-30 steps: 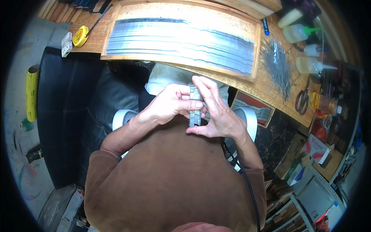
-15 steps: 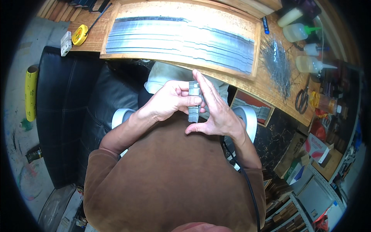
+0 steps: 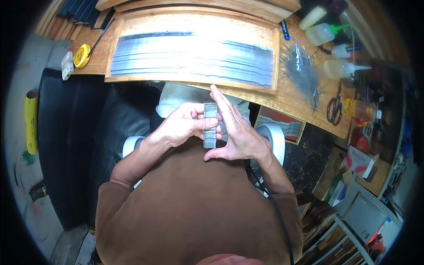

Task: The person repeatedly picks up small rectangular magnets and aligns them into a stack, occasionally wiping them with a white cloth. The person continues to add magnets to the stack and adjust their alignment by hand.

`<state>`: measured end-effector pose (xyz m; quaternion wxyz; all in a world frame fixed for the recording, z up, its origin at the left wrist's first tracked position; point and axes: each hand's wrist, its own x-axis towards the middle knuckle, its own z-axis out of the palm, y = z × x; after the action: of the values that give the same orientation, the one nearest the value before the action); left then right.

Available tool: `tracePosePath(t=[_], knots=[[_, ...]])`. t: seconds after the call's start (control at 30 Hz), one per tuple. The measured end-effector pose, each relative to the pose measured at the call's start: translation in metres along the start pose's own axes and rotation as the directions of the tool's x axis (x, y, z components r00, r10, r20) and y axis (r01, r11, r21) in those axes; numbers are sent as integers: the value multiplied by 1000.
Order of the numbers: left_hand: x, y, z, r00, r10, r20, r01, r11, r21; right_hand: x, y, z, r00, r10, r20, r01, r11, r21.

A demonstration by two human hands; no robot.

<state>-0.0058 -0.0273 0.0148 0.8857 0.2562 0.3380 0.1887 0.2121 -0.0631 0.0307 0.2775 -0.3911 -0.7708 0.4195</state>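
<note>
My left hand (image 3: 179, 126) grips a narrow stack of thin grey strips (image 3: 210, 141), thumb across its near face and fingers behind. The stack stands lengthwise over my lap, its long side facing me. Along its right side is my right hand (image 3: 240, 137), fingers stretched out and thumb spread away below the stack's lower end. Whether the right palm touches the stack is hard to see. Beyond both hands, a shallow wooden tray (image 3: 113, 49) on the bench holds rows of similar grey strips (image 3: 145, 57), partly washed out by glare.
Right of the tray lie a heap of thin loose grey slivers (image 3: 301, 73), black scissors (image 3: 335, 110) and squeeze bottles (image 3: 338, 69). A yellow tape measure (image 3: 81, 56) sits at the bench's left end. Under the bench edge is a smaller tray (image 3: 282, 123). White armrests (image 3: 273, 139) flank me.
The view has shifted, so the bench appears lower and further left. The stack's ends and side look more even than before. My left hand keeps its hold; the right stays spread beside it.
</note>
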Motion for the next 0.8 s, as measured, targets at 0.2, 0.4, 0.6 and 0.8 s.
tracePosePath(t=[0.2,0.4,0.6,0.8], knots=[[5,-3,-3,998,13,58,-12,1000,-9,-3,10,8,998,-67,-8,68,994,81],[1,-3,-3,998,-16,63,16,1000,-2,-1,6,8,993,-110,-32,112,991,66],[3,-6,-4,997,25,75,-25,1000,-6,0,8,7,988,-146,-47,147,989,21],[5,-5,-3,993,38,108,-39,999,14,1,8,12,990,-114,-82,118,992,40]])
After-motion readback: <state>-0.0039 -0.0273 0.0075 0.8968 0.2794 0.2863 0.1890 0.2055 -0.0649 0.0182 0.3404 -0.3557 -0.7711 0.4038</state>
